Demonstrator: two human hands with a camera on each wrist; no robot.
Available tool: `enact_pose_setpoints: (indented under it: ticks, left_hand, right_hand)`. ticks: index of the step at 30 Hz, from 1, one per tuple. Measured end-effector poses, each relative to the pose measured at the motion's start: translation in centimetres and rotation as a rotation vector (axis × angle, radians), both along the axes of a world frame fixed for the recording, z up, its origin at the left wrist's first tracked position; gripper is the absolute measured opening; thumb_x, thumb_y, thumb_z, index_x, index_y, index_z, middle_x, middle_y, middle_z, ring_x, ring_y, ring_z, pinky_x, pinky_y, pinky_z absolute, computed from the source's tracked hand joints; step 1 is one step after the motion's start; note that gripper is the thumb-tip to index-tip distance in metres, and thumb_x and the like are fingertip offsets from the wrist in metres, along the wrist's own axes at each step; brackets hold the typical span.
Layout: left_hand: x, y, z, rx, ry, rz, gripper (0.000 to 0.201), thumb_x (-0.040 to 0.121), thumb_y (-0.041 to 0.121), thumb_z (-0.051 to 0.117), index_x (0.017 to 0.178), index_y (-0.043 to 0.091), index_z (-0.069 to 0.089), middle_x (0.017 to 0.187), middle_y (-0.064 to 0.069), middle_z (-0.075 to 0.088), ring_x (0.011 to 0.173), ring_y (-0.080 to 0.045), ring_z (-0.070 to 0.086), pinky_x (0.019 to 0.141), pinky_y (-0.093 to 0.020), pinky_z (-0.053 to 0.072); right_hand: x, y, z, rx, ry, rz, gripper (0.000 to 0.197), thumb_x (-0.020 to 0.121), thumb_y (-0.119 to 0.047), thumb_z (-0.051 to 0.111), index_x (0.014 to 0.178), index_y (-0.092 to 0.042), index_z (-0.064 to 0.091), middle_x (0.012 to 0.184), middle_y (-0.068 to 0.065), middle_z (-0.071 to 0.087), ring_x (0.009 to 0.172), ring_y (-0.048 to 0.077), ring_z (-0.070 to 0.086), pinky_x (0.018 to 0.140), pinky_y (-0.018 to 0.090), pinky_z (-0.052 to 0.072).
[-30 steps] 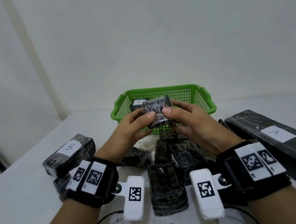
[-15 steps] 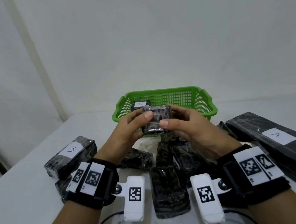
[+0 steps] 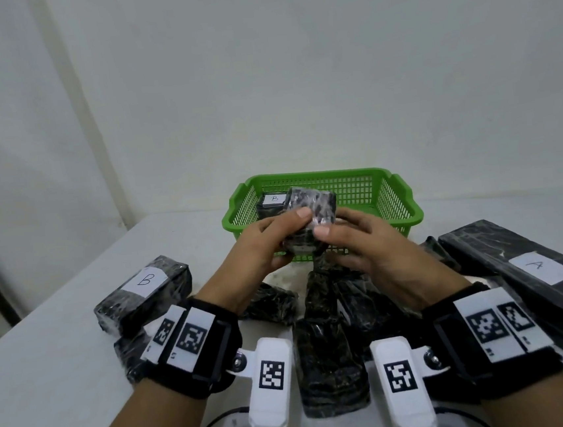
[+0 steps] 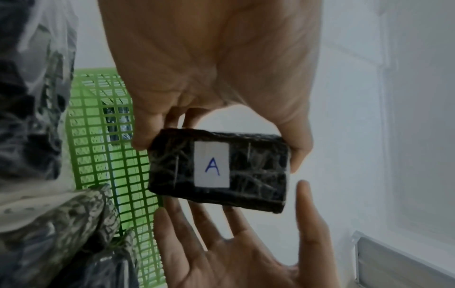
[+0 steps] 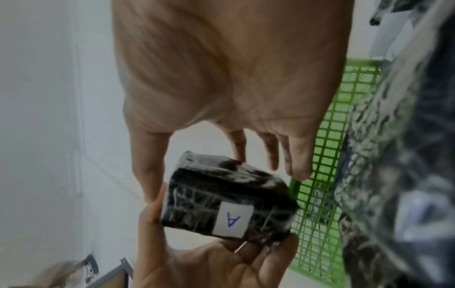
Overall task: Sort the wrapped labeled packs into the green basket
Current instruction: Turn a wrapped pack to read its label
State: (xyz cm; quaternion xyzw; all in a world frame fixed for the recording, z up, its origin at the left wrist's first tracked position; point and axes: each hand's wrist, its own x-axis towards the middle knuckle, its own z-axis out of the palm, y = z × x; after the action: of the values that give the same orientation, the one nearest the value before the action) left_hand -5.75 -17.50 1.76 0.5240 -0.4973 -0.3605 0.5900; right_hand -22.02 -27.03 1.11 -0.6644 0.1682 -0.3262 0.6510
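Right now I'm mid-check on one small pack [image 3: 311,220], held up in front of the green basket [image 3: 399,202] at about 12 o'clock from my wrists. My left hand [image 3: 262,246] pinches it, thumb on one end and fingers curled round the other. My right hand [image 3: 358,240] is looser: in the head view its thumb tip touches the pack, while the left wrist view shows its fingers spread beneath, barely touching. The label [image 4: 211,164] reads "A" and faces down toward my wrists.

One pack marked B [image 3: 274,202] already lies in the basket at its 10 o'clock corner. So the next move looks like a sorting call: decide whether an A pack belongs in there, then carry it over the rim or set it aside. I can't tell the rule from here.

On the white table [image 3: 48,373]: another B pack [image 3: 143,292] at 9 o'clock, a long A pack [image 3: 533,268] at 3 o'clock, an unsorted pile [image 3: 331,353] at 6 o'clock. Plain white wall behind.
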Motion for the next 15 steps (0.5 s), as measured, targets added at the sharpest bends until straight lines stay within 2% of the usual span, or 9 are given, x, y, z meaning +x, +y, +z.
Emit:
enact_pose_setpoints:
  ticks: [2,4,5,6,7,9,11,13,15]
  left_hand:
    - [0.1,0.0,0.1,0.028,-0.043,0.058,0.067,0.065,0.069,0.069,0.107,0.018,0.08,0.112,-0.009,0.078,0.107,-0.021,0.073,0.103,-0.038,0.048]
    - [0.4,0.0,0.0,0.073,-0.086,0.086,0.096,0.054,0.086,0.069,0.113,0.011,0.076,0.117,-0.015,0.074,0.109,-0.028,0.072,0.102,-0.041,0.047]
    - [0.5,-0.1,-0.1,0.1,-0.101,0.083,0.108,0.048,0.095,0.065,0.115,0.011,0.075,0.118,-0.016,0.073,0.107,-0.026,0.071,0.1,-0.041,0.047]
    - [0.6,-0.1,-0.1,0.122,-0.103,0.077,0.108,0.047,0.1,0.058,0.113,0.016,0.075,0.118,-0.014,0.074,0.107,-0.024,0.071,0.1,-0.04,0.047]
    - [0.6,-0.1,-0.2,0.129,-0.093,0.08,0.097,0.055,0.1,0.051,0.108,0.023,0.076,0.117,-0.011,0.075,0.111,-0.023,0.07,0.103,-0.04,0.049]
    - [0.5,-0.1,-0.1,0.111,-0.013,0.108,0.068,0.077,0.087,0.048,0.104,0.031,0.077,0.115,-0.002,0.076,0.112,-0.021,0.07,0.103,-0.042,0.051]
    - [0.8,-0.4,-0.3,0.09,0.073,0.134,0.049,0.089,0.063,0.062,0.113,0.023,0.075,0.108,0.003,0.077,0.105,-0.02,0.07,0.097,-0.039,0.053]
    - [1.0,-0.8,-0.6,0.08,0.121,0.164,0.037,0.097,0.036,0.065,0.123,0.01,0.069,0.115,-0.006,0.075,0.106,-0.026,0.069,0.093,-0.041,0.055]
    - [1.2,-1.1,-0.9,0.087,0.125,0.196,0.032,0.099,0.026,0.064,0.121,0.004,0.069,0.119,-0.013,0.074,0.109,-0.029,0.07,0.091,-0.041,0.06]
  right_hand:
    - [0.0,-0.2,-0.1,-0.041,-0.033,-0.035,0.059,0.071,-0.027,0.089,0.127,-0.025,0.07,0.128,-0.002,0.073,0.117,0.017,0.072,0.096,0.033,0.058]
    - [0.1,-0.3,-0.2,-0.105,-0.03,-0.065,0.062,0.069,-0.024,0.094,0.127,-0.028,0.071,0.127,0.001,0.074,0.12,0.023,0.071,0.101,0.042,0.057]
    - [0.2,-0.3,-0.3,-0.133,-0.025,-0.094,0.062,0.068,-0.025,0.097,0.125,-0.026,0.072,0.125,0.003,0.075,0.119,0.024,0.071,0.103,0.045,0.056]
    - [0.3,-0.2,-0.3,-0.132,-0.039,-0.126,0.059,0.068,-0.026,0.096,0.123,-0.022,0.073,0.122,0.005,0.076,0.116,0.025,0.072,0.104,0.047,0.056]
    - [0.3,-0.3,-0.3,-0.1,-0.069,-0.154,0.054,0.07,-0.027,0.093,0.119,-0.017,0.074,0.118,0.006,0.077,0.113,0.026,0.073,0.102,0.047,0.058]
    - [0.2,-0.5,-0.1,0.023,-0.14,-0.181,0.042,0.075,-0.028,0.089,0.108,-0.009,0.072,0.111,0.009,0.078,0.107,0.031,0.075,0.095,0.046,0.062]
    - [0.0,-0.9,0.2,0.124,-0.185,-0.176,0.031,0.084,-0.026,0.079,0.104,-0.007,0.067,0.104,0.011,0.075,0.098,0.033,0.075,0.085,0.043,0.065]
    - [-0.2,-1.2,0.2,0.194,-0.184,-0.186,0.022,0.094,-0.02,0.07,0.108,-0.006,0.061,0.103,0.012,0.072,0.088,0.031,0.076,0.079,0.04,0.065]
    - [-0.2,-1.6,0.2,0.214,-0.145,-0.214,0.02,0.097,-0.017,0.068,0.113,-0.009,0.058,0.107,0.013,0.072,0.085,0.03,0.077,0.076,0.042,0.065]
